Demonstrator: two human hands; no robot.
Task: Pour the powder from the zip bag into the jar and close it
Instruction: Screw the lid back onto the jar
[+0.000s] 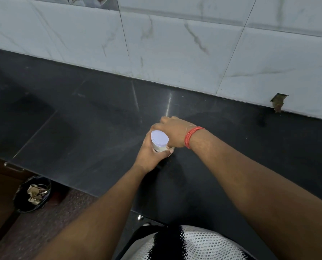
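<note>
Gripping a small lidded jar (pixel 161 146) with both hands at the middle of the dark bench (pixel 92 128).

Both forearms reach forward and meet at the jar, which stands upright on the bench, well out from the tiled wall (pixel 175 44). The left hand (pixel 150 156) comes up from below, its fingers (pixel 166 153) curled tight round the jar's clear body, thumb across the near side. The right hand (pixel 172 131), red thread (pixel 191 136) at the wrist, arches over from the right, fingers bent down and closed on the rim of the white lid (pixel 159 138), which sits flat on the jar. A pale filling shows through the wall under the lid. A bin (pixel 32 194) with crumpled paper stands on the floor to the left.
</note>
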